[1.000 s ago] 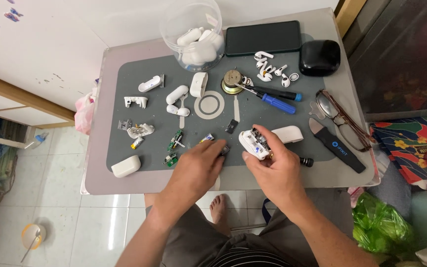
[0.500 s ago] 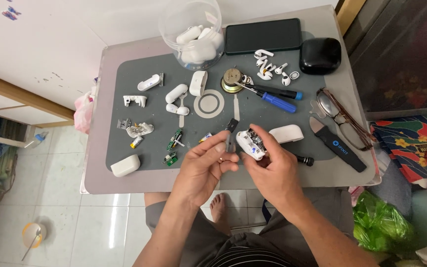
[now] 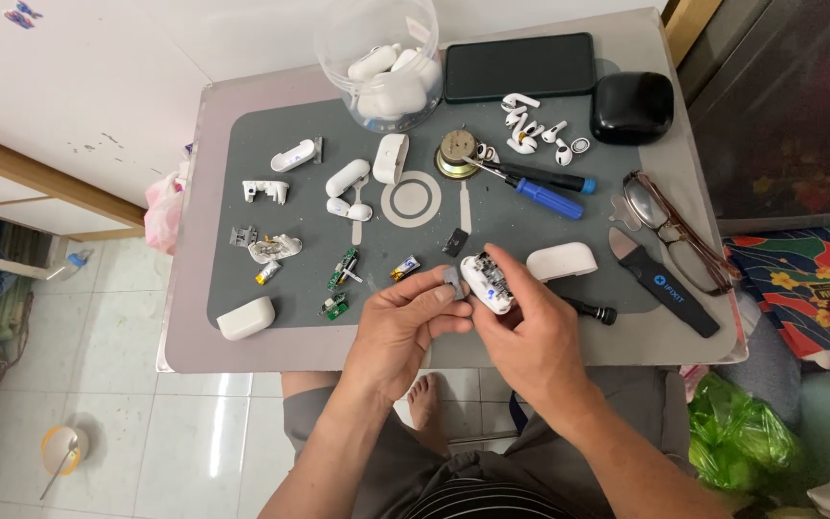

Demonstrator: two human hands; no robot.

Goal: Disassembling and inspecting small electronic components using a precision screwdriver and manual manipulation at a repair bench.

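The right hand grips an opened white earbud case, fingers clamped around its body with the inner parts facing up. The left hand pinches a small grey part between thumb and fingertips, held touching the left edge of the case. Both hands sit over the near edge of the grey work mat, which covers most of a small table.

Just right of the case lies a white case shell, with a dark cylindrical tool near it. Left of the hands lie small green circuit boards and another white case. Farther back: a blue-handled screwdriver, a round metal part, loose white earbuds, a clear tub holding white cases, a dark phone and a black case. At the right lie spectacles and a black pry tool.
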